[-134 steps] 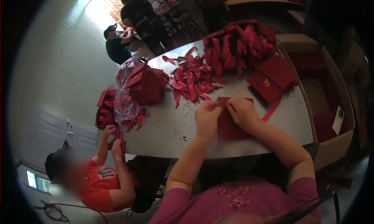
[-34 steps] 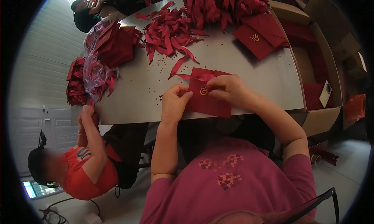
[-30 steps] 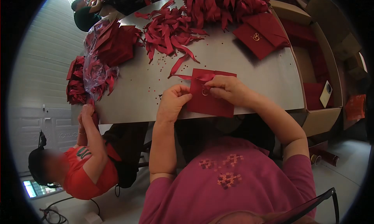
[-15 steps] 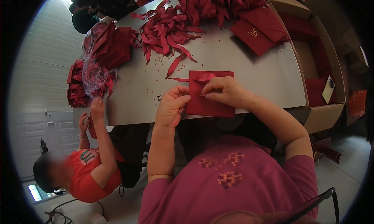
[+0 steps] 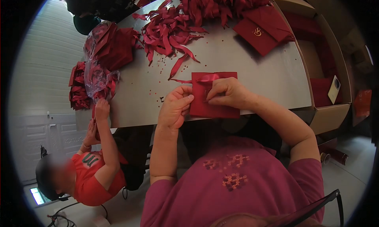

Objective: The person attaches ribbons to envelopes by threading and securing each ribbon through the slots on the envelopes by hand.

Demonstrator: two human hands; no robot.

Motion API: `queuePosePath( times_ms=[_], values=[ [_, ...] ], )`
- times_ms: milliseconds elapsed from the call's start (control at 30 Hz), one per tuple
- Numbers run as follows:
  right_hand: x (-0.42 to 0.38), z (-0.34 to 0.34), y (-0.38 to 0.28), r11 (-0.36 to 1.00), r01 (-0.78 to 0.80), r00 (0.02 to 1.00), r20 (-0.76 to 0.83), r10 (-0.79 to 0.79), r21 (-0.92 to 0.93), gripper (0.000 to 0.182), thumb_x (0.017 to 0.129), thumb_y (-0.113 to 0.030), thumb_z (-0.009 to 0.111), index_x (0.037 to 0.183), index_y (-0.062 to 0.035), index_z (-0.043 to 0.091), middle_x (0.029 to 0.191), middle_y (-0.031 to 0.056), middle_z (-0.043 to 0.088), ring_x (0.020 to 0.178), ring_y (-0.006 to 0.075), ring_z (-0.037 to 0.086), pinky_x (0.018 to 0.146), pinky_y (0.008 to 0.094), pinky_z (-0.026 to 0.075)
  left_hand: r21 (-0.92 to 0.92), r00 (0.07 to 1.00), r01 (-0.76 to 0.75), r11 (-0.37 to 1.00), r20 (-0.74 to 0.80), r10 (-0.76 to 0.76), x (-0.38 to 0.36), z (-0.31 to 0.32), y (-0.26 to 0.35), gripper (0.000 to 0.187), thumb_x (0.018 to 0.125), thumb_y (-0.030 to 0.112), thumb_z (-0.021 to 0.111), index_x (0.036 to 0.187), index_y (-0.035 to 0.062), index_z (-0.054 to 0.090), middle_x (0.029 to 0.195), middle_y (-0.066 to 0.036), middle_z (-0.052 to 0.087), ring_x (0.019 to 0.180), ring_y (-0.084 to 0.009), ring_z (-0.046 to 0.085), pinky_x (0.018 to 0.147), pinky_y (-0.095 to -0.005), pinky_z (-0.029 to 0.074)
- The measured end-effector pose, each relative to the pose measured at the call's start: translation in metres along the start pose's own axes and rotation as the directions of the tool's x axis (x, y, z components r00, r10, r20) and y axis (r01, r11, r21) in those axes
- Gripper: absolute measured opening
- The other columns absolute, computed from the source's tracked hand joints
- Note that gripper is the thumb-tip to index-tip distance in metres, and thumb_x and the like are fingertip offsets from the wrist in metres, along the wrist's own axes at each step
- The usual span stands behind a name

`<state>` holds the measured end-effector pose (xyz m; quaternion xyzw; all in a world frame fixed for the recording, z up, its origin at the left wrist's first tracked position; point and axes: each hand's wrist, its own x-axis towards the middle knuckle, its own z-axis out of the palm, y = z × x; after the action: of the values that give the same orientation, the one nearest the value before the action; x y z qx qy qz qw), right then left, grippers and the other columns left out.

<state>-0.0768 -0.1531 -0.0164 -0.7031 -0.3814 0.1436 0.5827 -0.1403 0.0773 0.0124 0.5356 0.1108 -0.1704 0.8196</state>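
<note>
A red paper bag (image 5: pixel 217 111) lies at the table's near edge in front of me. A pink-red ribbon (image 5: pixel 206 79) crosses its upper part and trails off to the left. My left hand (image 5: pixel 176 105) grips the bag's left edge, thumb on top and fingers curled. Over the middle of the bag, my right hand (image 5: pixel 231 93) has thumb and forefinger pinched together close to the surface. What they pinch, if anything, is too small to make out. Part of a pale mark on the bag shows beside those fingertips.
Loose ribbons (image 5: pixel 167 31) are heaped on the metal table (image 5: pixel 252 75), with small red dots scattered around. Finished-looking red bags (image 5: pixel 262 29) lie at the back right. A cardboard box (image 5: pixel 329 114) with a phone (image 5: pixel 334 89) stands right. A co-worker (image 5: pixel 96 171) sits left beside plastic-wrapped bags (image 5: pixel 114 47).
My right fingertips have shifted slightly on the bag, and more of the pale mark shows. My left hand stays at its edge. The co-worker's hands have moved closer together.
</note>
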Motion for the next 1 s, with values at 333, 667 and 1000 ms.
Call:
queuePosePath(
  times_ms=[333,667,1000],
  values=[
    [0.0,0.003,-0.003,0.987,0.007,1.0,0.012,-0.005,-0.158,0.012,0.076,-0.013,0.075,0.086,-0.0068,0.072,0.083,0.0085,0.066,0.079,0.0251,0.065,0.069,0.0342,0.05,0.085,0.996,0.087,0.993,0.004,-0.088,-0.015,0.003,0.005,0.036,0.082,-0.007,0.062,0.117,0.0034,0.058,0.097,-0.003,0.065,0.069,-0.0029,0.054,0.049,-0.0139,0.034],
    [0.001,0.003,0.0,0.997,0.005,1.0,-0.021,-0.006,-0.072,0.013,0.075,-0.012,0.076,0.086,-0.0061,0.072,0.079,0.0089,0.065,0.075,0.0246,0.065,0.068,0.0335,0.05,0.041,0.989,-0.144,0.989,-0.039,0.146,-0.009,0.023,-0.005,0.037,0.079,-0.012,0.058,0.114,-0.0024,0.057,0.102,-0.009,0.065,0.086,-0.0101,0.062,0.075,-0.0197,0.05],
    [0.002,0.008,0.0,0.997,0.027,0.997,-0.063,-0.032,-0.073,0.011,0.076,-0.012,0.074,0.085,-0.0069,0.071,0.08,0.0088,0.064,0.075,0.026,0.064,0.067,0.0348,0.049,0.177,0.96,-0.116,0.977,-0.232,0.156,-0.005,0.021,-0.007,0.015,0.085,0.0,0.065,0.099,0.0024,0.061,0.08,0.001,0.061,0.063,-0.0051,0.052,0.059,-0.0191,0.042]
  ],
)
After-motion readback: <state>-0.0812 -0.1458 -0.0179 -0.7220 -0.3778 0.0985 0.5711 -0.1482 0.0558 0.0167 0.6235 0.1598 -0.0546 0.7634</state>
